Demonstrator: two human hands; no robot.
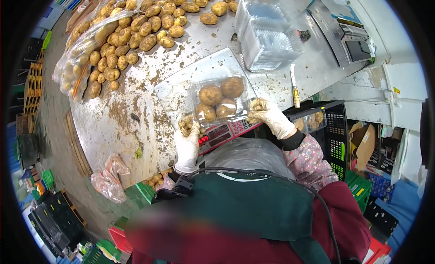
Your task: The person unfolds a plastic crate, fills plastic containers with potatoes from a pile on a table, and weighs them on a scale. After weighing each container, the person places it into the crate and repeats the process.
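A clear plastic clamshell box with several brown potatoes in it rests on the metal plate of a scale. Both hands wear white, soiled gloves. At the box's lower left corner, my left hand has its fingers curled against the edge. My right hand grips the right edge, thumb and fingers closed together. Just below the box is the scale's red panel, its display lit with red digits, partly hidden by my left hand.
Loose potatoes spill from a plastic bag at the back left. Stacked clear boxes stand at the back right, near a knife and a label machine. A black crate holding a filled box is at right.
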